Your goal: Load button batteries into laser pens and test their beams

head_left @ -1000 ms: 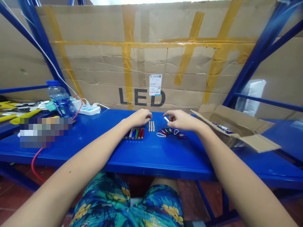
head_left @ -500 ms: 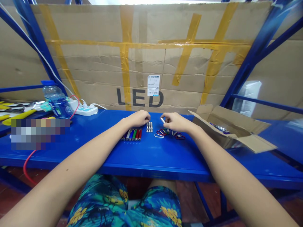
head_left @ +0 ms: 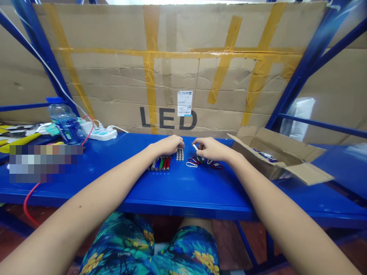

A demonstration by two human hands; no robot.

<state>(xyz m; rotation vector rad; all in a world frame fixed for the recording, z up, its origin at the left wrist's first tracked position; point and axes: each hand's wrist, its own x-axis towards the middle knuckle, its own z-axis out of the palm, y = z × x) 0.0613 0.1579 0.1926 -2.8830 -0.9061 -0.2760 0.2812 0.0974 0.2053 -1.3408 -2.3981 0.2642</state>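
Little change vs 0.5 s ago: right hand keeps pinching a small silver piece above the carabiners. Left hand, fingers curled, stays touching the button cells, pen lights just left on table.

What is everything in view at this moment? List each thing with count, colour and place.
small tubes: about six, silver, blue, green and red, in a row under the left hand
metal cells: small cluster, silver, between the hands
clips: several, red, green and silver, under the right hand
silver piece: one, pinched in the right hand's fingertips
bench: one, blue
open carton: one, brown, at right on the bench
cardboard wall: brown, taped yellow, printed LED, behind the bench
water bottle: one, clear with blue cap, at left
power strip: one, white, beside the bottle
left hand: grip closed over the tube ends
right hand: grip on the silver piece
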